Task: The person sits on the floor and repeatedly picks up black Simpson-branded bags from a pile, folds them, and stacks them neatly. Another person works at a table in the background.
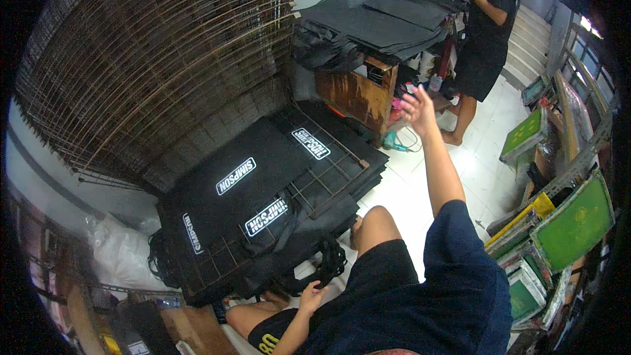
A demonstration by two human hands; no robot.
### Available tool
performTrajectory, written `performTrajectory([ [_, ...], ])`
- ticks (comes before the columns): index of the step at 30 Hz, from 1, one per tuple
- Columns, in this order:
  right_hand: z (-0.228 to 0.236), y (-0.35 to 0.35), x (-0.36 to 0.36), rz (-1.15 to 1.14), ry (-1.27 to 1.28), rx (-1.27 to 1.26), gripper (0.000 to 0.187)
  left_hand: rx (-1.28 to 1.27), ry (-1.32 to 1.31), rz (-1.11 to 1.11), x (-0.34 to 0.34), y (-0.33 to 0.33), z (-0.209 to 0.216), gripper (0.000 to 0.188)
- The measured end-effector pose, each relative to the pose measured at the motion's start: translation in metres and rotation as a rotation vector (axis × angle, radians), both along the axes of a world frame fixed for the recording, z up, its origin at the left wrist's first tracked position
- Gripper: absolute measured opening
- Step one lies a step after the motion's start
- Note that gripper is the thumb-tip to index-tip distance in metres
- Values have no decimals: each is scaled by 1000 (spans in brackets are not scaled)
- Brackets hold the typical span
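My right hand (418, 109) is raised over the floor to the right of a stack, fingers spread, with nothing in it. Low down, my left hand (312, 296) is held near my lap with its fingers loosely bent and apart. Just above it hangs a bunch of black straps (330, 261); whether the fingertips touch them I cannot tell. The stack beside me is made of black fabric pieces (217, 154) with white printed labels (235, 176). Wire racks (322, 187) lie among these pieces, one over the right end and another at the near left.
Many wire racks (158, 46) lean upright behind the stack. A wooden table (355, 95) bears more black sheets (374, 23), with a co-worker (490, 33) standing beside it. Green framed screens (572, 223) line the right side. White plastic bags (125, 250) sit at left.
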State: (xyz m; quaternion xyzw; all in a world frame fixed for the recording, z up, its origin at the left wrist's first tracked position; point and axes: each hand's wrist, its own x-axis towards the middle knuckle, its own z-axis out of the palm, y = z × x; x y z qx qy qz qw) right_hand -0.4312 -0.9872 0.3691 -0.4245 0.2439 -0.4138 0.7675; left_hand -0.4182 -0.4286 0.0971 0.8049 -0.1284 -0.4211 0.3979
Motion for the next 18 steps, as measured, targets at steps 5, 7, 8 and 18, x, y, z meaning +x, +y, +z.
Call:
performTrajectory([
  [5, 33, -29, 25, -56, -27, -26, 79, 22, 2, 48, -4, -4, 16, 53],
  [7, 39, -38, 31, -53, -20, -40, 79, 32, -14, 37, -3, -4, 7, 53],
  [8, 41, -42, 33, -60, -18, -43, 81, 18, -29, 34, -4, -4, 6, 53],
  [18, 47, -83, 25, -141, -73, -1, 93, -69, -75, 92, -8, -2, 9, 54],
])
